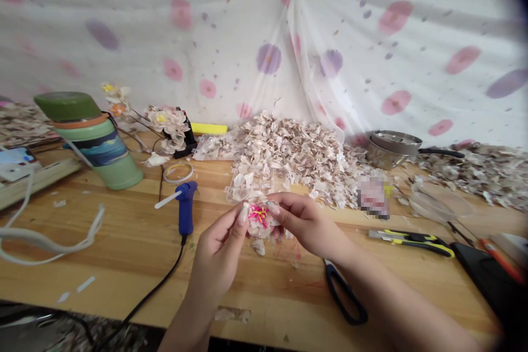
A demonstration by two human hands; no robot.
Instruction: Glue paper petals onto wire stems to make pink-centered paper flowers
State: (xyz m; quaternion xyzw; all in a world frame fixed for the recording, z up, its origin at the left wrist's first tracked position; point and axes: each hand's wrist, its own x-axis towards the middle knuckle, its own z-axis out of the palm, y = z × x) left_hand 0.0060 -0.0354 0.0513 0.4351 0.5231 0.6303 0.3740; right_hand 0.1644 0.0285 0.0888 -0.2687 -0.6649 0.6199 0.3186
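A small handmade flower (260,221) with pale petals and pink and yellow stamens is held between my two hands above the wooden table. My left hand (223,245) pinches its left petals between thumb and fingers. On the other side, my right hand (305,223) has its thumb and fingers closed on the right petals. A loose petal (258,246) shows just under the flower. Scissors (345,294) lie partly hidden beneath my right forearm. To the left of my hands is a blue hot glue gun (186,209) with a white glue stick in its back.
A large heap of pale petals (297,148) lies at the back, near a steel pot (394,148). A green bottle (93,140) and finished flowers (167,121) stand back left. On the right is a yellow-black utility knife (412,239). The glue gun's cord (152,289) runs over the front edge.
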